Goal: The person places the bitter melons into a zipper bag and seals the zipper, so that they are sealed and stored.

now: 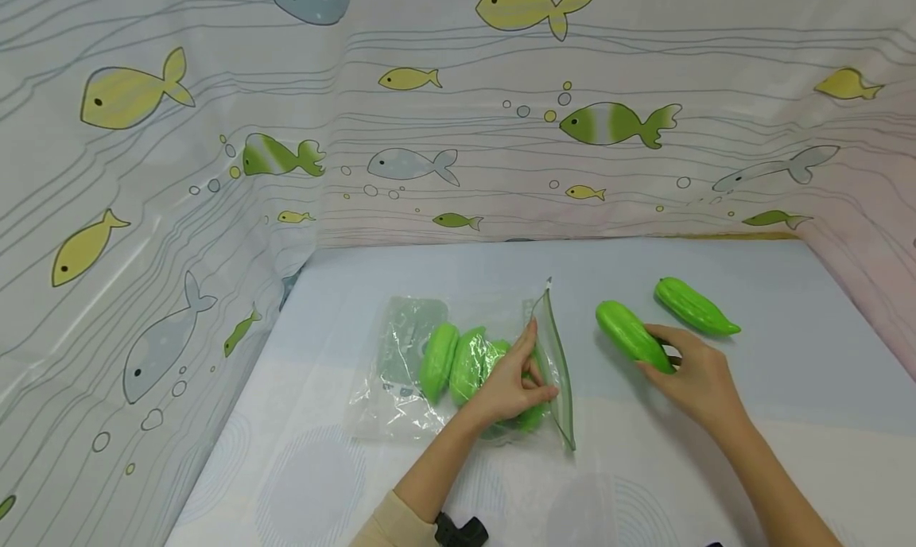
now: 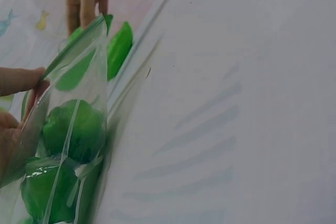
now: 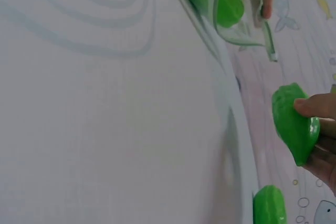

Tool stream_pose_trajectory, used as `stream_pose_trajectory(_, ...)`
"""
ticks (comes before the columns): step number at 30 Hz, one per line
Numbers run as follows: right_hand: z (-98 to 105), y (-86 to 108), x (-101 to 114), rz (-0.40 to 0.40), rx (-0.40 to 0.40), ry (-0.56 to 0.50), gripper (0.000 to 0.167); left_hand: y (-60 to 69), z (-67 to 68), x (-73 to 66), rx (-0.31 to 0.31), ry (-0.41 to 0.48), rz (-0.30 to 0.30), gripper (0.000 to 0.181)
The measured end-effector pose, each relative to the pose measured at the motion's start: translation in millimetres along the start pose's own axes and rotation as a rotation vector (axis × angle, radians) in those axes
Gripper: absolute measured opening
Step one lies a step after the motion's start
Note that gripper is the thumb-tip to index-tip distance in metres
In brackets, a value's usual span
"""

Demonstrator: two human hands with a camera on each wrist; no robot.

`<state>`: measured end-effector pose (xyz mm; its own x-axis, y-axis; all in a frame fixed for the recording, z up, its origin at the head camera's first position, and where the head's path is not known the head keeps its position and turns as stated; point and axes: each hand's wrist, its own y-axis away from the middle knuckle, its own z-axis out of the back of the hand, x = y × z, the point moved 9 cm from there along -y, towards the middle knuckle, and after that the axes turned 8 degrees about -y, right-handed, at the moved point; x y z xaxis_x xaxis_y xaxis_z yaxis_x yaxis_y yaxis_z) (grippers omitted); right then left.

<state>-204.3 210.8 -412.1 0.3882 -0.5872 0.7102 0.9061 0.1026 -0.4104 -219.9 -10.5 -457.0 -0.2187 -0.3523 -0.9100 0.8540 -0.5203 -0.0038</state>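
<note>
A clear zip bag [image 1: 375, 416] lies on the table, its mouth raised on the right with a green strip along it. Several green vegetables [image 1: 440, 360] are inside; those in the left wrist view look like bell peppers [image 2: 73, 129]. My left hand [image 1: 504, 384] holds the bag near its mouth, fingers bent. My right hand [image 1: 694, 372] grips a shiny green cucumber-shaped vegetable [image 1: 622, 328] by its near end, to the right of the bag. In the right wrist view, fingers and thumb close round this vegetable [image 3: 294, 121], whose end tapers.
Behind my right hand, a second long green vegetable [image 1: 694, 304] with a pointed tip lies on the table [image 1: 308, 316]. A fish-patterned curtain [image 1: 429, 126] stands along the back and the left side. A black strap piece [image 1: 461, 531] sits at my left wrist.
</note>
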Motion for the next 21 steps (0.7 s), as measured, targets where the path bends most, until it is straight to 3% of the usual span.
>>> stream_pose_trajectory(8,-3,0.6,22,0.046,-0.022,-0.007,0.056,0.3,0.7,-0.8,0.004,0.021,-0.014,0.106)
stream_pose_trajectory(17,-14,1.6,45,0.111,-0.035,-0.043,0.060,-0.1,0.0,0.6,0.004,0.019,0.013,0.106)
stream_pose_trajectory(21,-17,1.6,51,0.131,-0.033,-0.053,0.061,1.8,1.6,-8.9,0.011,0.020,0.004,0.104)
